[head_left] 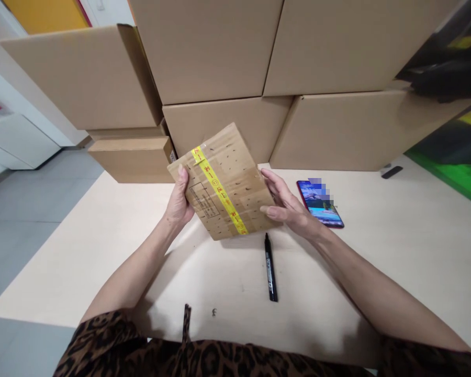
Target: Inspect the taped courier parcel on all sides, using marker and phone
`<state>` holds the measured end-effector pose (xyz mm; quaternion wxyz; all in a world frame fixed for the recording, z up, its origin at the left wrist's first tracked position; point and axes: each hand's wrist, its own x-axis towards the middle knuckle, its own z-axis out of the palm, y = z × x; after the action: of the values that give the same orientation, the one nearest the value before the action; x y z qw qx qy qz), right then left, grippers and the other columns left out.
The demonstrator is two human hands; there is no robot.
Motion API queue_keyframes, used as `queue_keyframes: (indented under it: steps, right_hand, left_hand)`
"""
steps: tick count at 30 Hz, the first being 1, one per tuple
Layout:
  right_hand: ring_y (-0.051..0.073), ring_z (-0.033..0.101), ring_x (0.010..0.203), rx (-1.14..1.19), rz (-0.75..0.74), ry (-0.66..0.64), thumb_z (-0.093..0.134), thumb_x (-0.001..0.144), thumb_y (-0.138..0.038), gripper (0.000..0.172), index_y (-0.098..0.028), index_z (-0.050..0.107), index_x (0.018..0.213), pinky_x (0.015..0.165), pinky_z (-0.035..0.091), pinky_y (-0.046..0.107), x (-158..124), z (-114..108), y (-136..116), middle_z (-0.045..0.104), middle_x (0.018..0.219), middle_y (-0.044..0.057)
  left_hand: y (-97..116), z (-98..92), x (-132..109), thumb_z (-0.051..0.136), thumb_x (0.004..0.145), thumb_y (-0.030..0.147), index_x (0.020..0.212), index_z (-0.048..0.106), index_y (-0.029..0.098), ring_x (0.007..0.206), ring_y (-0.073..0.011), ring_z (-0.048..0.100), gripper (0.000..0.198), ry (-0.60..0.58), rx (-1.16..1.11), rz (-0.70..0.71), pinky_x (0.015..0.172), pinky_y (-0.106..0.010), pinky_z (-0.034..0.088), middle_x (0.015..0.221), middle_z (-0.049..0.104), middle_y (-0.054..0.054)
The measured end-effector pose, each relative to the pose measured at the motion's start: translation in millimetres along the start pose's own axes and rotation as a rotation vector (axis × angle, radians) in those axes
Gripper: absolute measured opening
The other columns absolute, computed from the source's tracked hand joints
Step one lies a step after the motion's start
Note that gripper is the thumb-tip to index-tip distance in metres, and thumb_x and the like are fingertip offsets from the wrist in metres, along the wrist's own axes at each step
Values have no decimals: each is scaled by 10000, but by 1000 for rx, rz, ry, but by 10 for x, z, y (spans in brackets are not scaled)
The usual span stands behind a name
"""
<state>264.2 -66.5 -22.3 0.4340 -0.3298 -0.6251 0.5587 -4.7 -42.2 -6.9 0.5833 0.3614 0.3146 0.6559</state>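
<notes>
Between my two hands a small cardboard box is held up, tilted, above the table. A strip of yellow tape with red print runs across its face, among many short dark marks and a printed rectangle. My left hand grips the box's left edge, thumb on the face and fingers behind it. Around the right edge, my right hand is closed, thumb at the lower corner. Below the box lies a black marker, its tip uncovered. A phone with a lit screen rests just right of my right hand.
Large cardboard boxes are stacked along the back of the pale table. At left sits a flatter carton. A small black object, perhaps the marker's cap, lies at the back right, near a green surface.
</notes>
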Motion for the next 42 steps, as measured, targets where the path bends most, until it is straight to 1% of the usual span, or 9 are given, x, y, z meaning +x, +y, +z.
queue_keyframes:
  steps: [4, 13, 17, 21, 27, 31, 34, 37, 42]
  right_hand:
    - [341, 369, 1625, -22, 55, 23, 895, 716, -557, 1166, -337, 247, 1661, 1327, 313, 556, -20, 6, -46, 351, 1769, 109]
    - [489, 380, 1523, -1004, -519, 306, 841, 719, -527, 1253, -336, 101, 1711, 1245, 311, 719, -12, 0, 34, 343, 1672, 173]
    - [512, 449, 1434, -1217, -611, 338, 793, 746, -408, 1222, -331, 49, 1712, 1156, 363, 730, -17, 58, 72, 377, 1627, 197]
    - [509, 445, 1433, -1324, -685, 330, 760, 761, -295, 1110, -431, 139, 1671, 1154, 303, 759, -4, -12, 158, 342, 1678, 146]
    - [406, 474, 1468, -1293, -649, 216, 707, 850, -202, 837, -628, 424, 1513, 1258, 171, 789, 45, -117, 352, 486, 1595, -1]
    - [371, 488, 1479, -1227, -549, 132, 676, 898, -183, 757, -672, 499, 1449, 1278, 153, 803, 73, -81, 444, 565, 1515, -30]
    - [391, 475, 1499, -1183, -618, 148, 695, 924, -271, 756, -626, 422, 1533, 1290, 125, 799, 65, -90, 383, 533, 1561, -4]
    - [463, 330, 1594, -1082, -616, 246, 767, 875, -555, 919, -476, 285, 1653, 1310, 101, 780, 39, -142, 215, 413, 1677, 73]
    - [425, 301, 1642, -373, -214, 384, 731, 800, -771, 1032, -358, 312, 1647, 1327, 262, 675, 47, -205, -40, 362, 1749, 101]
  left_hand:
    - [9, 44, -15, 819, 773, 747, 1161, 755, 277, 1451, -323, 623, 613, -49, 28, -4, 1176, -449, 582, 1201, 825, -44]
    - [81, 113, -109, 866, 694, 773, 1192, 708, 317, 1455, -347, 557, 694, -7, 81, -67, 1094, -527, 560, 1453, 679, -69]
    - [106, 183, -194, 804, 678, 862, 1250, 697, 286, 1480, -440, 517, 819, -129, 34, -118, 1087, -612, 558, 1471, 663, -126]
    - [177, 153, -169, 718, 774, 867, 1271, 715, 245, 1350, -462, 635, 796, -249, 44, -333, 1027, -645, 599, 1321, 742, -163]
    - [239, -78, 17, 714, 740, 895, 1195, 767, 227, 1342, -495, 659, 810, -186, 119, -436, 1044, -643, 595, 1181, 802, -182]
    - [194, -164, 74, 841, 776, 627, 1104, 783, 244, 1315, -438, 700, 508, -190, 98, -447, 1099, -620, 573, 1144, 833, -124]
    - [129, -164, 76, 872, 739, 479, 1076, 779, 227, 1278, -401, 727, 431, -161, 67, -402, 1129, -591, 565, 1142, 841, -95]
    - [85, -136, 71, 877, 698, 447, 1070, 767, 193, 1329, -390, 696, 463, -135, 50, -289, 1168, -544, 551, 1174, 833, -110]
    - [90, -79, 40, 876, 657, 418, 1119, 743, 161, 1369, -396, 665, 545, -139, 55, -206, 1175, -506, 553, 1235, 814, -121]
